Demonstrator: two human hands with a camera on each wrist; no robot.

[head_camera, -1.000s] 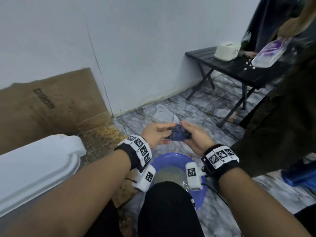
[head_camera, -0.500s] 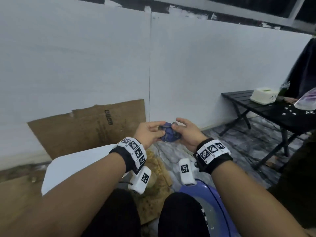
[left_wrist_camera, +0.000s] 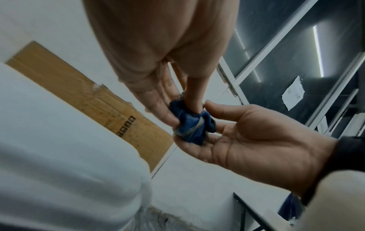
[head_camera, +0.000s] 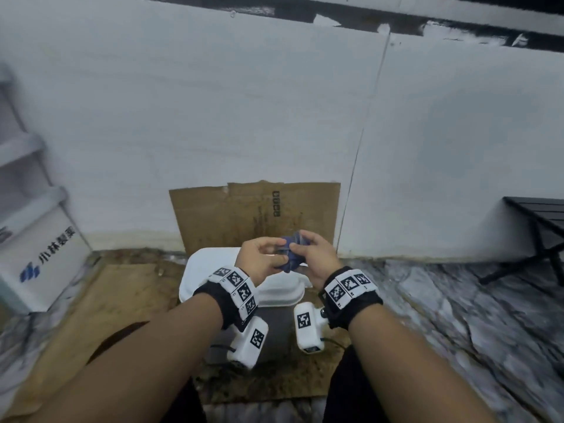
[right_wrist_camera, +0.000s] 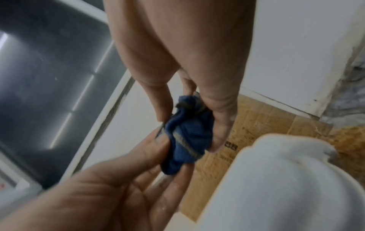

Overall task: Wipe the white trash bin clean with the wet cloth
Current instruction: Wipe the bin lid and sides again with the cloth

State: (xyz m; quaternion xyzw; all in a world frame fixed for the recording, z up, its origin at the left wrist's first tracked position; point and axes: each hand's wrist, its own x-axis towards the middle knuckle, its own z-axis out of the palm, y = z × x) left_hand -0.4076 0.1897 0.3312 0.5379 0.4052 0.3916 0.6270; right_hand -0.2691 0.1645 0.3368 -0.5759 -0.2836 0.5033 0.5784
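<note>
A small, bunched dark blue wet cloth [head_camera: 290, 253] is held between both hands, just above the white trash bin [head_camera: 207, 270], whose closed lid lies below and slightly left of them. My left hand [head_camera: 270, 254] pinches the cloth [left_wrist_camera: 189, 126] between thumb and fingers. My right hand [head_camera: 308, 251] holds its other side, thumb and fingers curled round the cloth [right_wrist_camera: 189, 137]. The wrist views show the bin's rounded lid [left_wrist_camera: 59, 156] [right_wrist_camera: 286, 187] close under the hands. The cloth hangs clear of the bin.
A cardboard sheet [head_camera: 256, 215] leans on the white wall behind the bin, and more damp cardboard [head_camera: 122, 300] covers the floor beneath it. A white box with blue characters [head_camera: 45, 261] stands at the left. A black table [head_camera: 543, 215] is at the right on the marble floor.
The view has swung left, from the blue basin and the black table to the white bin. Both hands, still holding the cloth, now sit above the bin lid. The basin is out of view.
</note>
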